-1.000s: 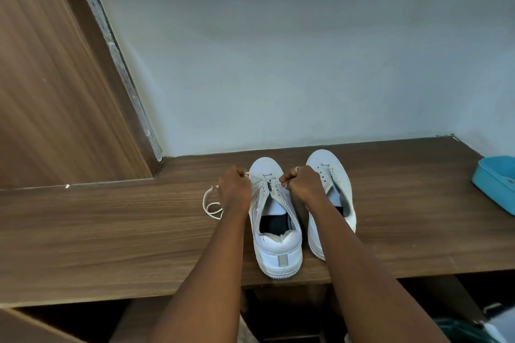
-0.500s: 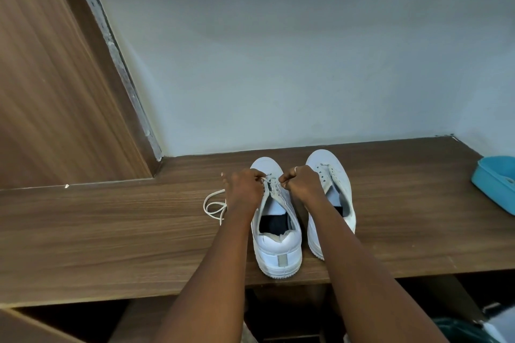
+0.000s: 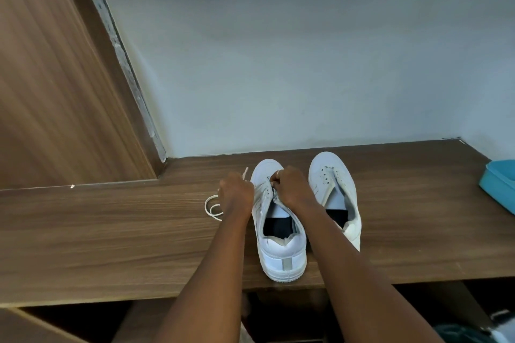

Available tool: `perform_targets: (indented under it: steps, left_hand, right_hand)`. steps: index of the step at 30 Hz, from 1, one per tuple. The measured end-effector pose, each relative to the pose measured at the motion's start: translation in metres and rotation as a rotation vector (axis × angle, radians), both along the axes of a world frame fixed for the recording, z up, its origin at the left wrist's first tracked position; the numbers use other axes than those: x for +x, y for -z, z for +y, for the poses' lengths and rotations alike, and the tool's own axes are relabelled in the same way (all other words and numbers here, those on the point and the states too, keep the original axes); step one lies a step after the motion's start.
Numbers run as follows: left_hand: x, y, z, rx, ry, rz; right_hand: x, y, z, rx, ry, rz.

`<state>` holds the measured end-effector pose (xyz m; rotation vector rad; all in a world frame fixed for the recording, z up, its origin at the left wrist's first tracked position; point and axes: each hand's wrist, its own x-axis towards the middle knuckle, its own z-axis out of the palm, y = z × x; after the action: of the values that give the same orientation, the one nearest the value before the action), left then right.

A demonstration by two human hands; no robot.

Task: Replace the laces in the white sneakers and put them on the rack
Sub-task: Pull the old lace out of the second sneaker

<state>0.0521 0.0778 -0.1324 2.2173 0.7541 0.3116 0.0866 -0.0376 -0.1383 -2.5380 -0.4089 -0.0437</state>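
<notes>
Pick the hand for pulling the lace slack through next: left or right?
Left. The left hand grips the lace, and the slack loops lie on the shelf right beside it. The right hand pinches at the sneaker eyelets, so it is probably better used steadying there.

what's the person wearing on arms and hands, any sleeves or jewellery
Both forearms are bare, no sleeves in view. The right hand wears a thin pale ring on one finger. No ring shows on the left hand, no watch on either wrist.

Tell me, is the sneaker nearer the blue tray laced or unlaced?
Unlaced: the sneaker shows bare eyelets, and no lace runs between them.
</notes>
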Motion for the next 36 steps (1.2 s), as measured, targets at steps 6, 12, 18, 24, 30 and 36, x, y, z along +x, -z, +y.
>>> perform_targets:
  steps: [6, 12, 18, 24, 30, 36]
  left_hand:
    - [-0.002, -0.009, -0.004, 0.070, 0.132, 0.032]
    - [-0.006, -0.018, -0.006, -0.003, 0.222, 0.040]
    - [-0.007, -0.015, -0.006, 0.061, 0.274, 0.084]
    - [-0.005, -0.011, -0.003, 0.067, 0.308, 0.098]
    - [-0.006, -0.015, -0.006, 0.091, 0.315, 0.101]
    - [-0.004, -0.010, -0.003, 0.071, 0.314, 0.115]
  right_hand:
    - [0.002, 0.000, 0.003, -0.090, -0.065, -0.014]
    - [-0.001, 0.003, 0.001, -0.124, -0.044, -0.006]
    - [-0.002, 0.001, 0.004, -0.026, 0.032, 0.005]
    - [0.007, 0.004, 0.004, 0.228, 0.101, 0.127]
    - [0.014, 0.009, 0.000, 0.737, 0.319, 0.394]
    - [0.011, 0.003, -0.002, 0.571, 0.231, 0.308]
